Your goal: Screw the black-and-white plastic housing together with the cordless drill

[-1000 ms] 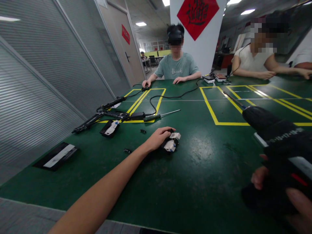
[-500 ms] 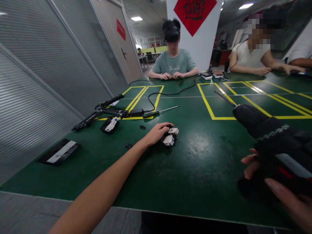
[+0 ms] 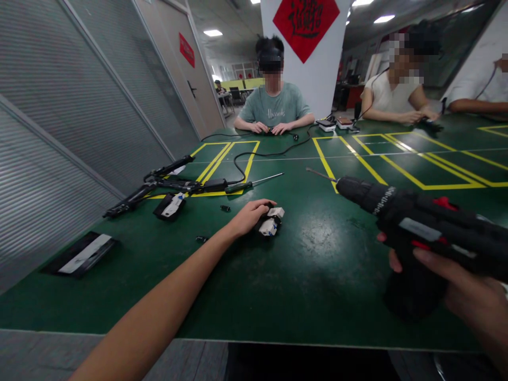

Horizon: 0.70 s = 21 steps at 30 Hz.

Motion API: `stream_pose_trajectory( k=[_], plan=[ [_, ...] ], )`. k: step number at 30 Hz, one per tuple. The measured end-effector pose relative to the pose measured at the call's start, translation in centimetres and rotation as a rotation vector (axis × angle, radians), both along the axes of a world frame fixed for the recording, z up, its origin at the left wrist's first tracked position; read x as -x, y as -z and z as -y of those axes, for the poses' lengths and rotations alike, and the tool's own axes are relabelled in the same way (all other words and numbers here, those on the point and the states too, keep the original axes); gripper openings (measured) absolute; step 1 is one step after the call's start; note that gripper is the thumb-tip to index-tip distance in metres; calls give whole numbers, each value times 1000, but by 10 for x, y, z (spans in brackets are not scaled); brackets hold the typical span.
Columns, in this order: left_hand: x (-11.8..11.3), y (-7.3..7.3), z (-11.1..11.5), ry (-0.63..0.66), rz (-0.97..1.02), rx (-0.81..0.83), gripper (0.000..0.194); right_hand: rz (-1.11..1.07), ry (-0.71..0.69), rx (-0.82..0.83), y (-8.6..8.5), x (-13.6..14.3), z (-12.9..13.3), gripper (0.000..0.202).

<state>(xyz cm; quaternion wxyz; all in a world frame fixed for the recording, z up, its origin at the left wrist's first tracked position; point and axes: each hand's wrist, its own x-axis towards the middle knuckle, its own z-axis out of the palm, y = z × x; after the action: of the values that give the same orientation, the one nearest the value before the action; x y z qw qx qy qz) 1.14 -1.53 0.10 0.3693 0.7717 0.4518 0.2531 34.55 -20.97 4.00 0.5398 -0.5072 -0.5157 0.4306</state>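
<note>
My right hand [image 3: 448, 270] is wrapped round the grip of a black cordless drill [image 3: 420, 217] with red details, raised at the right. Its long bit [image 3: 319, 174] points left and away from me. On the green table, my left hand [image 3: 254, 216] grips a small black-and-white device [image 3: 270, 225]; its far fingers are partly hidden. Two small black parts [image 3: 225, 208] lie left of that hand. Beyond it rests a screwdriver [image 3: 254, 183] with a dark handle and thin shaft.
Left on the table are a folded black stand [image 3: 170, 182], another black-and-white device [image 3: 170, 206] and a flat black piece with a white strip [image 3: 81, 255]. A black cable [image 3: 273, 154] runs across the table. A person [image 3: 273, 106] sits opposite, others at right.
The drill has swung left with my right hand, so its bit lies nearer the device. My left hand keeps its hold on the device. The view has shifted slightly.
</note>
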Motion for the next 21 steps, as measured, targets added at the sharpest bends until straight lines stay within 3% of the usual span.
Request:
stream_pose_trajectory(
  k=[5, 9, 12, 17, 21],
  plan=[
    [-1, 1, 0, -2, 2, -12, 43, -411, -232, 145, -3, -8, -35, 37],
    [0, 3, 0, -16, 15, -7, 42, -516, -359, 170, -5, -6, -78, 64],
    [1, 5, 0, -24, 52, 22, 44, -576, -409, 201, 1, -3, -98, 67],
    [3, 12, -3, -58, 68, -2, 45, -640, -424, 300, 26, -2, -89, 51],
    [5, 16, -5, -107, 9, -111, 37, -647, -453, 445, 41, 3, -75, 55]
  ],
)
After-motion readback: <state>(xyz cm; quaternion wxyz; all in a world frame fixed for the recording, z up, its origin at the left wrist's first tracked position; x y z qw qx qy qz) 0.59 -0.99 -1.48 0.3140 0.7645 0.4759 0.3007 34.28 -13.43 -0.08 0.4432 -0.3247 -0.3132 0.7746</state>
